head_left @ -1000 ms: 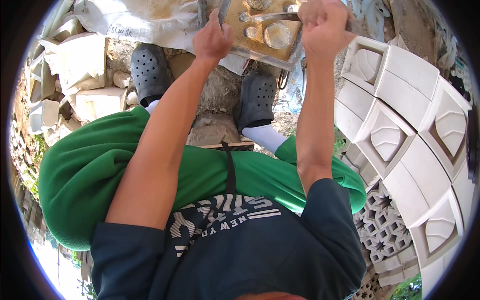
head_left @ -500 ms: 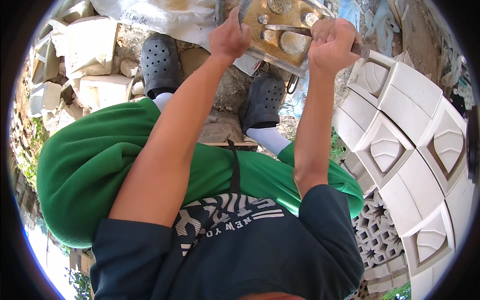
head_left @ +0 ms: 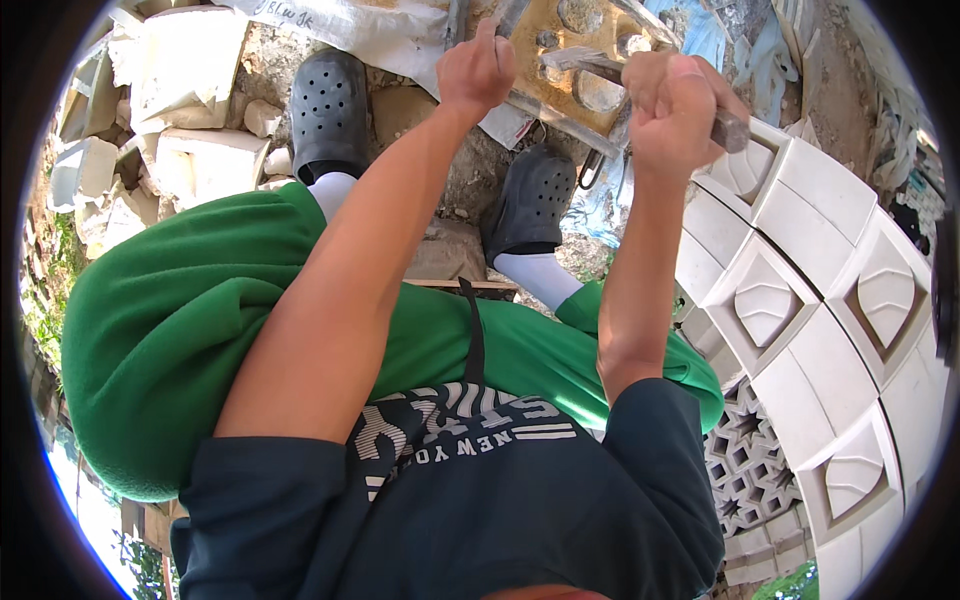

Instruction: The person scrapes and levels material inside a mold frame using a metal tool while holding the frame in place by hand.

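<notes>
My right hand [head_left: 680,110] is closed round the handle of a narrow-bladed trowel [head_left: 578,60], its handle end sticking out on the right of the fist. The blade points left over a yellowish-brown plate [head_left: 566,92] with several round grey spots, set in a grey metal frame [head_left: 572,128]. The blade may be touching the plate; I cannot tell. At the plate's left side, my left hand [head_left: 477,72] is closed by a grey bar of the frame, index finger stretched along it. What lies inside its fingers is mostly hidden.
My feet in dark clogs [head_left: 330,112] stand on rubble ground before the frame. On the left lie broken pale blocks [head_left: 190,70] and a white sack [head_left: 350,35]. Patterned white blocks [head_left: 800,280] are stacked on the right. Blue plastic sheeting [head_left: 700,40] lies beyond the frame.
My right hand has come slightly nearer and to the right, and the trowel blade has turned, showing a wider side. The left hand stays by the bar. The whole view has shifted a little.
</notes>
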Available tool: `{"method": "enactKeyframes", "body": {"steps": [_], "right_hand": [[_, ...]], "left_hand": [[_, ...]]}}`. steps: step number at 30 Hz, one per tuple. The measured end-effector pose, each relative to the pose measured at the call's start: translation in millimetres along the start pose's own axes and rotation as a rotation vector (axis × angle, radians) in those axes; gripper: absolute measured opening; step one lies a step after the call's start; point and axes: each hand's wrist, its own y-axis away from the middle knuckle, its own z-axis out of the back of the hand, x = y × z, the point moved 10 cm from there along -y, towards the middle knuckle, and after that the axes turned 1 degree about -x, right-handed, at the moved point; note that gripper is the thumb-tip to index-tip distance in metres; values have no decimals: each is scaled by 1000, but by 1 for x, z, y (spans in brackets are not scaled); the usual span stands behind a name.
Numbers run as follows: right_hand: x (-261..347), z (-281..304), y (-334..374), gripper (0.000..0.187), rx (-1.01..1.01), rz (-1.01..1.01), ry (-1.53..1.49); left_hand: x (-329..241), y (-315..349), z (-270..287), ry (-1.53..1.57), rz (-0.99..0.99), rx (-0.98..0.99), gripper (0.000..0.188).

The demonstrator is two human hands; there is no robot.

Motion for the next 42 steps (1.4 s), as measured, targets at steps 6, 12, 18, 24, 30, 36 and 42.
{"method": "enactKeyframes", "body": {"steps": [6,12,18,24,30,36,42], "right_hand": [[0,4,-7,38,-162,8,43],[-51,34,-13,39,-272,-111,-491],[-30,56,-7,42,-411,-147,-155],[-16,41,0,41,-345,-88,-95],[-31,34,-6,41,-278,-103,-69],[14,85,32,38,-599,-61,-195],[52,117,69,39,-745,-30,-141]], "left_hand": [[16,4,-5,-17,37,-18,34],[15,-4,-11,57,86,-1,37],[20,1,-9,21,168,39,39],[25,-4,-5,60,189,19,40],[20,-2,-12,55,193,83,43],[-16,-2,4,-45,-85,42,67],[-42,-5,11,-61,24,175,94]]}}
